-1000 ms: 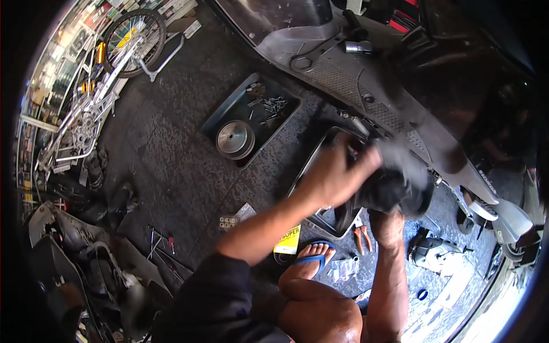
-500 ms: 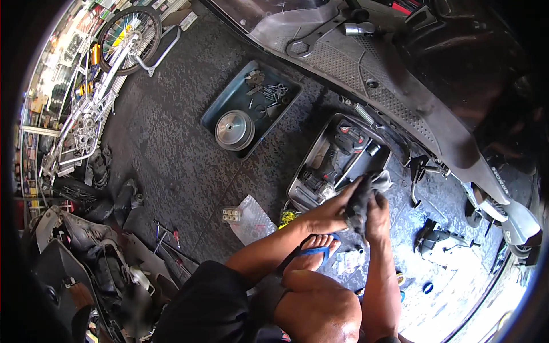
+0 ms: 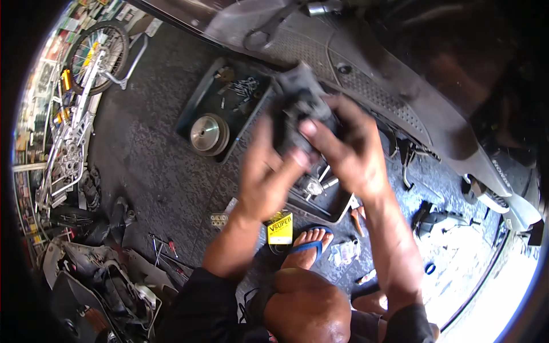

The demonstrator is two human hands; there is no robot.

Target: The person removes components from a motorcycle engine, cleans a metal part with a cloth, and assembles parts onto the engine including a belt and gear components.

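My left hand (image 3: 264, 174) and my right hand (image 3: 355, 151) are raised, both closed around a dark grey rag (image 3: 302, 100). Motion smears the rag and the fingers, and whether anything lies inside its folds cannot be made out. Beneath my hands is a black tool tray (image 3: 323, 217), mostly covered by them, with a metal tool (image 3: 311, 186) showing in it. To the left of the rag stands a teal tray (image 3: 186, 111) that holds a round metal pulley (image 3: 207, 134) and several bolts (image 3: 245, 87).
A scooter's footboard (image 3: 377, 97) spans the upper right, with a ring spanner (image 3: 260, 37) lying on it. Beside my sandalled foot (image 3: 311, 243) is a yellow package (image 3: 280, 230). Removed body panels (image 3: 103, 274) lie at lower left, below a bicycle-like wheel and frame (image 3: 100, 54).
Both hands have lifted the rag up and to the left, closer to me, from over the tool tray's near edge. The view has shifted, and the yellow package now shows more fully.
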